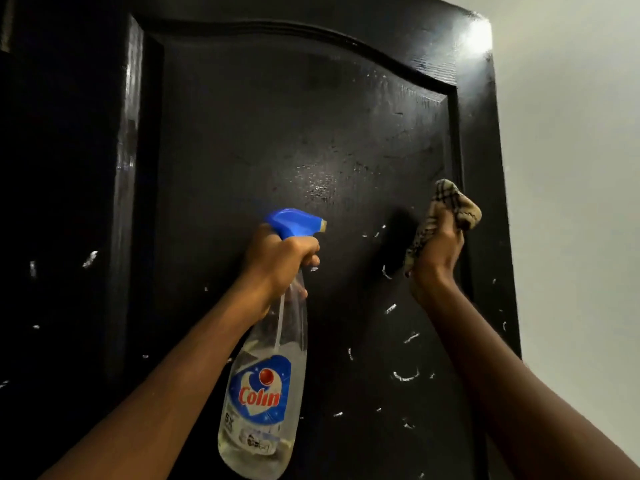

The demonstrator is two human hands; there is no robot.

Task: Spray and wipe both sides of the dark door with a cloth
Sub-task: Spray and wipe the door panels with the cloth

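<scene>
left hand point(277, 261) with spray bottle point(266, 393), right hand point(436, 258) with cloth point(450, 209), up at a black door point(259, 133)
forearms cut off at the bottom edge. lower centre, the left grip curls round the clear bottle's neck under a blue trigger; its label reads "colin", smaller print unreadable. right of centre, the right grip bunches the checked cloth near the panel's edge; contact unclear. the door fills the frame: arched panel, white flecks low, wet sheen mid-frame. pale wall point(571, 168) at right.
</scene>
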